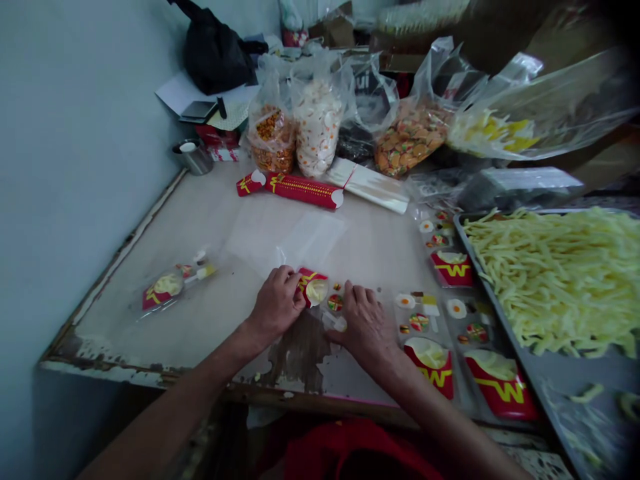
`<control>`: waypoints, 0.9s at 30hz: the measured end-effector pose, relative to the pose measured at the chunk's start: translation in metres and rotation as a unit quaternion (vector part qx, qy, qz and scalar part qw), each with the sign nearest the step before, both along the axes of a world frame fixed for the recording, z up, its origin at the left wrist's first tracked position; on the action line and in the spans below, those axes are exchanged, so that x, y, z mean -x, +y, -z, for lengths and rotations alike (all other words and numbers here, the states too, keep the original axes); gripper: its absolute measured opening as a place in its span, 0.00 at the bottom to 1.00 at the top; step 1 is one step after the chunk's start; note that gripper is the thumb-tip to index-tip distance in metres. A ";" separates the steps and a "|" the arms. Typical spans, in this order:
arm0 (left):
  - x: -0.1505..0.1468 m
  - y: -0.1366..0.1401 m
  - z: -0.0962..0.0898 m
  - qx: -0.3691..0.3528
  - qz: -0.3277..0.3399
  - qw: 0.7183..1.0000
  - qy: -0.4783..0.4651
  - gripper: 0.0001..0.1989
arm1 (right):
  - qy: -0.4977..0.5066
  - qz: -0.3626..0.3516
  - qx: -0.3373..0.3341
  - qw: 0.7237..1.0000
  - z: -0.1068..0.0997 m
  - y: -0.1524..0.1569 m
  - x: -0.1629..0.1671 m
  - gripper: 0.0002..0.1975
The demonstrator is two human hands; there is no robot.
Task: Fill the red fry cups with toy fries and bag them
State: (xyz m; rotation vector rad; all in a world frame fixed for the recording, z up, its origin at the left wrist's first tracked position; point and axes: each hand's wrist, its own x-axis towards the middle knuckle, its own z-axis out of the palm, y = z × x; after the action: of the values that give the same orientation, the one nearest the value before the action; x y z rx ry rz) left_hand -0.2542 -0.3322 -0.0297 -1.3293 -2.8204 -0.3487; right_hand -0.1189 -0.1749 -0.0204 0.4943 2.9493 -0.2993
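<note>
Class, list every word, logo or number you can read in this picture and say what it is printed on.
"W", a yellow mark, on the red fry cartons.
The same mark shows on the stacked red cartons, too blurred to read surely.
Nothing readable on the small carton that the left hand holds.
No numbers.

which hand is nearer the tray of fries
Right. The right hand lies mid-table, toward the tray of fries; the left hand sits farther left, beyond the right one.

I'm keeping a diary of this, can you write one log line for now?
left hand: holds red fry box | right hand: on clear tray | grey tray of fries: right
</note>
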 end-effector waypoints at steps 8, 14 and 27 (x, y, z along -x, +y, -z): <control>-0.011 0.026 -0.021 0.039 0.053 0.998 0.015 0.07 | 0.045 0.035 0.005 0.998 -0.011 -0.007 0.006 0.44; -0.023 0.037 -0.038 -0.213 0.005 0.976 -0.053 0.06 | 0.168 0.036 0.134 0.976 -0.030 0.011 0.015 0.53; -0.047 0.046 -0.037 -0.269 -0.078 0.957 -0.079 0.07 | 0.129 0.270 0.735 0.609 -0.004 -0.002 0.005 0.23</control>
State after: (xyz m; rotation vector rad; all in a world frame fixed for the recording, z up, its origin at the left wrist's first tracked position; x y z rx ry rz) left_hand -0.2070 -0.2859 0.0078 -0.9898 -2.6227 -1.1599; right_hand -0.1242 -0.1765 -0.0166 0.9406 1.5231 -2.5605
